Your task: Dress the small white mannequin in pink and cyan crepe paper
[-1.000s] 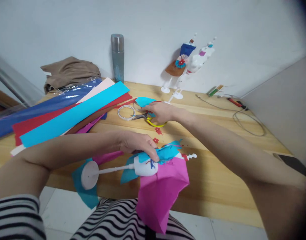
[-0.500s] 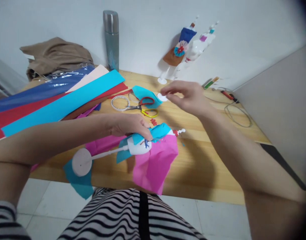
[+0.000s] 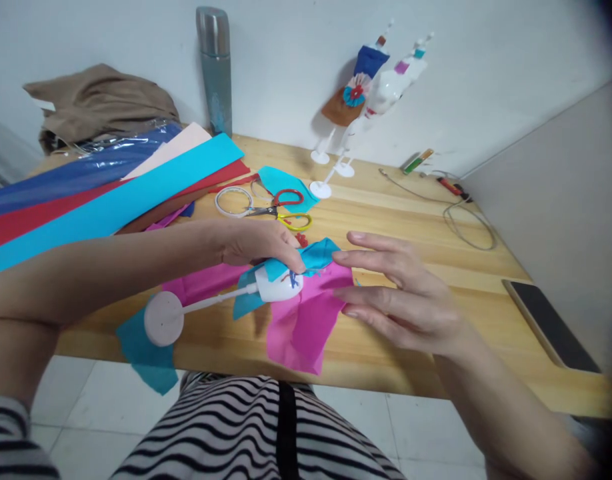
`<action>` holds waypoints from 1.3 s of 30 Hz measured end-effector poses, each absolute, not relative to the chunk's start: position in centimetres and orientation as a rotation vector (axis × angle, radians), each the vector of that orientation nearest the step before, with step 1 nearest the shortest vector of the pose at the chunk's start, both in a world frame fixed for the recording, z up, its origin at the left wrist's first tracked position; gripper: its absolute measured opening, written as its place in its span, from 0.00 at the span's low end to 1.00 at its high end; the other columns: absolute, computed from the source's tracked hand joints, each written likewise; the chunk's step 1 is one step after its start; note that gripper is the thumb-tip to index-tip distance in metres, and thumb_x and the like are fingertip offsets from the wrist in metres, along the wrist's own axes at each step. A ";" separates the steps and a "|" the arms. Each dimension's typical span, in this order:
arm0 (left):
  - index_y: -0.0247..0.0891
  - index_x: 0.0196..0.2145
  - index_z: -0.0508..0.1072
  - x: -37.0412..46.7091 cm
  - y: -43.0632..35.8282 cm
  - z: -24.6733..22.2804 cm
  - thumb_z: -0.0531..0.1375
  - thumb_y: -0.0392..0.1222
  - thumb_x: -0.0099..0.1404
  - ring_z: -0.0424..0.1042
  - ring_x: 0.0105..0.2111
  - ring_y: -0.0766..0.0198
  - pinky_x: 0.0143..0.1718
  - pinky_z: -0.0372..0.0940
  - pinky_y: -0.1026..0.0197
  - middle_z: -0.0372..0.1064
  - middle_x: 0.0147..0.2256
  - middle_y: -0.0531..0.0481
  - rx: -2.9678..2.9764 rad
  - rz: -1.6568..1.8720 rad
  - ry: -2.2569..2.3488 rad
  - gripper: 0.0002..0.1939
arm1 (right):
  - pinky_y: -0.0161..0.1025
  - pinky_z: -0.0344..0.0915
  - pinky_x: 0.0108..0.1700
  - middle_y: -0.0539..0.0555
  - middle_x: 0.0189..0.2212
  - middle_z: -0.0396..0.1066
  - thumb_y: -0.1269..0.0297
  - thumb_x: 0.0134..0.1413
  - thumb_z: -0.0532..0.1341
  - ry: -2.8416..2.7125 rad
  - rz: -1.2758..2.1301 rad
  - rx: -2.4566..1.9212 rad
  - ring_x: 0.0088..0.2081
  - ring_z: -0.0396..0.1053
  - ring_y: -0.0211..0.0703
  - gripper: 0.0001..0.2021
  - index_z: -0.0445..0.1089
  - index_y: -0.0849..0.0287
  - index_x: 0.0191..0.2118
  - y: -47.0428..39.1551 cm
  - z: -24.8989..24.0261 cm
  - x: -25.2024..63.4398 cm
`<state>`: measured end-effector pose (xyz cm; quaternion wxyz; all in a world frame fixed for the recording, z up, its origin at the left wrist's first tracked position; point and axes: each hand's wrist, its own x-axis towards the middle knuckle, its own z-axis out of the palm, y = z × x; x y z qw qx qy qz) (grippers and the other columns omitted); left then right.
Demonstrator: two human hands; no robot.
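Note:
My left hand point(image 3: 261, 243) is closed round a small white mannequin point(image 3: 271, 288), held tilted on its side. Its thin stand and round base point(image 3: 163, 319) point to the left. Blue crepe paper point(image 3: 319, 255) wraps the upper side under my thumb, and pink crepe paper point(image 3: 303, 333) hangs from the body toward the table edge. My right hand point(image 3: 411, 293) is at the mannequin's upper end, fingers spread, with fingertips over the edge of the blue and pink paper. It grips nothing that I can see. The mannequin's neck end is hidden behind those fingers.
Scissors point(image 3: 272, 211), a roll of tape point(image 3: 219, 203) and a blue paper piece point(image 3: 286, 183) lie beyond my hands. Paper strips point(image 3: 121, 200) fill the left. Dressed mannequins point(image 3: 356, 100) and a flask point(image 3: 216, 80) stand at the back. A phone point(image 3: 551, 327) and a cable point(image 3: 449, 217) lie right.
My right hand has come down and toward me from above the table, to the mannequin's upper end, and its fingers have spread. The left hand keeps its grip. The view has shifted slightly.

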<state>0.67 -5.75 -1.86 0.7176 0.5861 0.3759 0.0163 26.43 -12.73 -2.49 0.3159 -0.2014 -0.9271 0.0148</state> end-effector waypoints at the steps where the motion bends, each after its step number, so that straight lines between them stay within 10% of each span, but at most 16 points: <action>1: 0.34 0.23 0.73 0.7 -5.8 -1.9 0.67 0.43 0.56 0.61 0.21 0.70 0.23 0.54 0.66 0.66 0.19 0.54 1.290 0.034 0.838 0.11 | 0.58 0.76 0.60 0.59 0.56 0.77 0.65 0.68 0.62 -2.439 0.039 -0.505 0.66 0.70 0.57 0.05 0.76 0.50 0.45 -12.6 -2.5 26.3; 39: 0.37 0.20 0.63 1.5 -7.3 -1.6 0.66 0.40 0.50 0.55 0.22 0.71 0.22 0.48 0.65 0.58 0.20 0.56 1.291 0.143 0.925 0.14 | 0.65 0.72 0.58 0.61 0.53 0.79 0.68 0.60 0.66 -2.110 -0.002 -0.830 0.60 0.74 0.64 0.04 0.75 0.53 0.34 -13.1 -5.5 22.7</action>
